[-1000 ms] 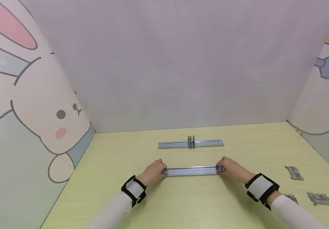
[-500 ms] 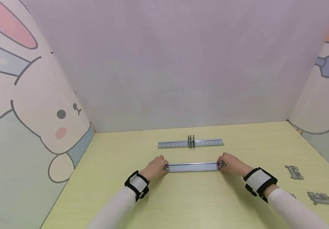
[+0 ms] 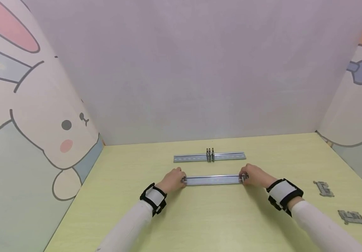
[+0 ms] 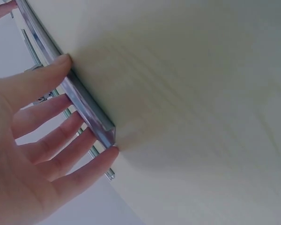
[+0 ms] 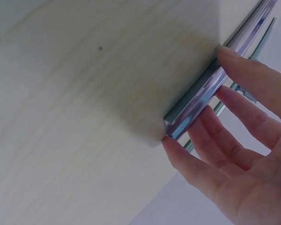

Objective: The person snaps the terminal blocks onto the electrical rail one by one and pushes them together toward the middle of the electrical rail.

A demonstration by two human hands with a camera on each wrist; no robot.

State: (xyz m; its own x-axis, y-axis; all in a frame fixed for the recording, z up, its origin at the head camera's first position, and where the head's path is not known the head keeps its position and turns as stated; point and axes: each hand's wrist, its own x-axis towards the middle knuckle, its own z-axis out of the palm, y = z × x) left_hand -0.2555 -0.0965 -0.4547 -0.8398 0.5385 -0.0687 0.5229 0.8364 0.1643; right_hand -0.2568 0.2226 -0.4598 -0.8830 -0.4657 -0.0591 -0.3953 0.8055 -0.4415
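A silvery metal DIN rail (image 3: 213, 180) is held crosswise by both hands, one at each end. My left hand (image 3: 172, 180) grips its left end; in the left wrist view the thumb (image 4: 61, 63) lies along one long edge and the fingers along the other. The right end is gripped by my right hand (image 3: 254, 175), the thumb (image 5: 229, 54) on the near edge and the little fingertip at the rail's tip. Just beyond, a second DIN rail (image 3: 190, 158) lies parallel on the table, with several thin grey terminal blocks (image 3: 210, 155) standing upright near its middle.
Two flat grey terminal-block pieces (image 3: 323, 188) lie on the right of the pale yellow table (image 3: 130, 168), outside the right forearm. A plain wall (image 3: 199, 70) closes the back, and printed panels (image 3: 26, 157) stand at both sides.
Both hands have moved the held rail away from the body, closer to the rear rail. A third grey piece near the right wrist is now hidden behind the forearm.
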